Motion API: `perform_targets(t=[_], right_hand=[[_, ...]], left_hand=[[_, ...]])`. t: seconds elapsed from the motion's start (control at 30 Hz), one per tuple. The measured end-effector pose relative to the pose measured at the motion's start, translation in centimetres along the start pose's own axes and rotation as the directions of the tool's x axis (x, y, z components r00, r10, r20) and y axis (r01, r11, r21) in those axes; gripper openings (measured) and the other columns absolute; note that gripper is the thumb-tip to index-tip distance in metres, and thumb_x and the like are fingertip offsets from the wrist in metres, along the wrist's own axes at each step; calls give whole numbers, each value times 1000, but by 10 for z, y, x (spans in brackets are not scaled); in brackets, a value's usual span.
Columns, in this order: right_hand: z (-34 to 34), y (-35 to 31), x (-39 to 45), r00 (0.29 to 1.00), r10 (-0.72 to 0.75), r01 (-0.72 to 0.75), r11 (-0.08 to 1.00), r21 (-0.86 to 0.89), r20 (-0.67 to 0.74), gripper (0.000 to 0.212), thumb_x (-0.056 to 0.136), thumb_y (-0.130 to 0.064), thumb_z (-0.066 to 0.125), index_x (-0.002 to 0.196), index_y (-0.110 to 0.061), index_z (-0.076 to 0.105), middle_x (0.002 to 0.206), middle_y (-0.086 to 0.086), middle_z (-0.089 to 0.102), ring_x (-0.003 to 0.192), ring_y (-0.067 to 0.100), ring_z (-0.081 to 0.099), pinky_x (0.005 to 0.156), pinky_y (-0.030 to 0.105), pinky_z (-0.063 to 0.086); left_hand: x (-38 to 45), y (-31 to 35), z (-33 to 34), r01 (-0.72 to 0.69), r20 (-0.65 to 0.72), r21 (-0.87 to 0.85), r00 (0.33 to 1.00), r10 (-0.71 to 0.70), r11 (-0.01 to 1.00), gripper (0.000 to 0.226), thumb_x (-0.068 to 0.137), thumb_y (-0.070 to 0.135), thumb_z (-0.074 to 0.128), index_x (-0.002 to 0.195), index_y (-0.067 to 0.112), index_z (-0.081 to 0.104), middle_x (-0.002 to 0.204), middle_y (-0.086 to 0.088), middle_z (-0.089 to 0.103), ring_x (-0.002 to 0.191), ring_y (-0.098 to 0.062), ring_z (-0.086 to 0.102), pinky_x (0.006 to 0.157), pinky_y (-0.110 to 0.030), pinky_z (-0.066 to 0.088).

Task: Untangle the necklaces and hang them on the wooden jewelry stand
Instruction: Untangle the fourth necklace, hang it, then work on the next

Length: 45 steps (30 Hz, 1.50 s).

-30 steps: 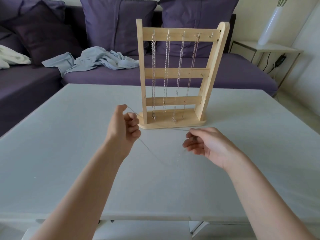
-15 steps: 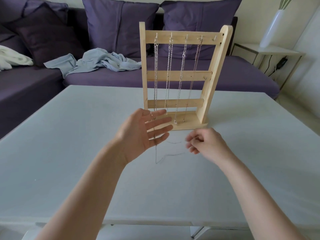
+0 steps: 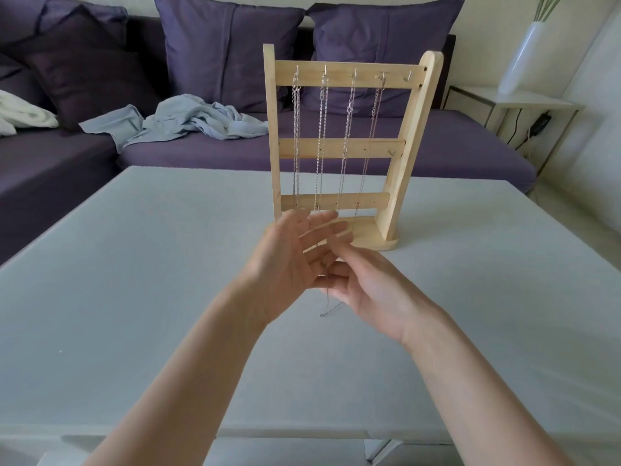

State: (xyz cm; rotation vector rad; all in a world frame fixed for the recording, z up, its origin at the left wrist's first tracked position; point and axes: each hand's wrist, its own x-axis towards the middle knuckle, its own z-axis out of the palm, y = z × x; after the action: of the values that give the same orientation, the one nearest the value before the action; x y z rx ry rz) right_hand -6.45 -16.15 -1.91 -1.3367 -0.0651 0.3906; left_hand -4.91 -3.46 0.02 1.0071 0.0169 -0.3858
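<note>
— What's moved?
— The right hand (image 3: 376,290) has closed in against the left hand (image 3: 289,264), at 6 o'clock of the stand (image 3: 339,149).
— Grips?
— Left fingers spread, released; right's grip can't be told. The necklace (image 3: 327,306) dangles between them, its upper part hidden.

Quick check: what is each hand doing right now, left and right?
Left hand: open, fingers spread, thin necklace hanging below it.
Right hand: beside the left; grip cannot be told.
</note>
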Motion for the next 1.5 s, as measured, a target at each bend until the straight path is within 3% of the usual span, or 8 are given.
perform_targets(t=[0.13,0.27,0.43,0.7,0.9,1.17,1.27,1.5], right_hand=[[-6,-2,-2,970,-17,-46,968,-247,-244,10,86,-12,62,78,-12,68,66,-4,61,56,8,44,57,19,37],[-14,-10,-7,942,-102,-43,908,-417,-320,9,84,-14,65,84,-12,73,65,-10,56,55,-1,45,56,19,31],[-22,-19,-10,915,-185,4,893,-451,-359,11,87,-14,60,83,-11,70,63,-5,50,58,8,38,57,19,29],[-30,-83,12,903,-311,68,784,-617,-296,12,86,-15,62,79,-11,71,63,-8,56,61,4,47,56,16,34],[-49,-139,21,762,-557,206,691,-693,-329,6,82,-17,67,78,-17,72,77,-8,68,81,5,60,63,14,41],[-58,-180,48,577,-732,301,603,-739,-362,7,81,-18,64,78,-17,71,74,-7,67,75,7,60,65,14,45],[-61,-183,60,559,-734,266,600,-754,-387,7,81,-19,65,80,-17,71,80,-2,68,79,13,61,72,30,48],[-71,-186,74,542,-776,219,501,-838,-322,5,83,-15,62,85,-18,66,64,-11,52,70,11,53,62,24,41]], left_hand=[[4,1,-6,-55,-148,-44,988,48,998,26,92,6,40,101,-7,60,97,-18,70,84,-22,71,75,-26,58],[7,6,-18,-88,-266,-98,962,59,991,18,90,-2,43,81,-3,59,81,-16,66,73,-22,69,68,-24,58],[16,-9,-18,-58,-367,330,912,184,942,11,91,1,46,95,0,57,90,-9,56,78,-15,58,71,-21,51],[37,18,53,-223,17,632,962,274,742,26,96,6,41,101,3,66,86,-2,68,76,-9,64,64,-9,47],[55,64,85,-252,1,710,934,357,657,22,93,14,52,87,8,72,60,0,48,52,-6,50,78,-23,54],[77,82,105,-360,23,637,893,449,682,29,95,10,48,71,10,65,60,-2,46,49,-8,46,54,-13,50],[85,80,106,-345,9,611,903,430,713,29,95,10,48,71,11,65,61,-1,48,52,-9,49,56,-14,51],[101,73,102,-279,-57,609,918,391,742,30,95,10,47,71,12,64,67,0,55,58,-8,56,65,-19,51]])
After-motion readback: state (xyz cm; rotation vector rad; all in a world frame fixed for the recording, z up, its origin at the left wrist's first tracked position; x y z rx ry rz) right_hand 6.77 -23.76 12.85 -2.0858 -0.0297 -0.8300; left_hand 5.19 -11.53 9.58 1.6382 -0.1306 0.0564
